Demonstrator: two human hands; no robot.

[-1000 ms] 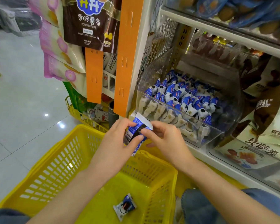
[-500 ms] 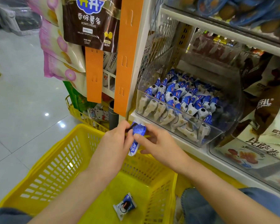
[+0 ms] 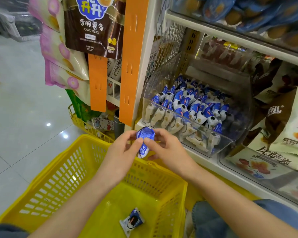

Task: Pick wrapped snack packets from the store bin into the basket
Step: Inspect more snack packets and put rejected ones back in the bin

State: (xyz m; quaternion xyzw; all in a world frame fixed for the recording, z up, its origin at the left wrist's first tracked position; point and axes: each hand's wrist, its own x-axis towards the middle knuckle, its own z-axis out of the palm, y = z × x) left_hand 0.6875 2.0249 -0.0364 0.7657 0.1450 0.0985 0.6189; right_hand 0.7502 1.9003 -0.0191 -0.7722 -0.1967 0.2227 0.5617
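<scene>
Above the yellow basket point(image 3: 50, 182), the left hand point(image 3: 122, 152) and right hand point(image 3: 169, 152) together pinch one blue packet point(image 3: 144, 137) (another packet point(image 3: 132, 221) lies inside the basket).

A person's two arms and a little clothing are in view. The left hand point(image 3: 122, 152) and the right hand point(image 3: 169, 152) are uncovered. Both forearms point(image 3: 72, 203) are bare all the way to the frame's lower edge. Below the right forearm is a denim trouser leg point(image 3: 212, 220) in faded mid-blue, with a stitched seam running along its near edge. More blue cloth point(image 3: 282, 212), smoother and slightly lighter, shows on the other side of that arm. In the bottom left corner is a darker grey-blue denim patch point(image 3: 5, 231); it is unclear which garment this is.
</scene>
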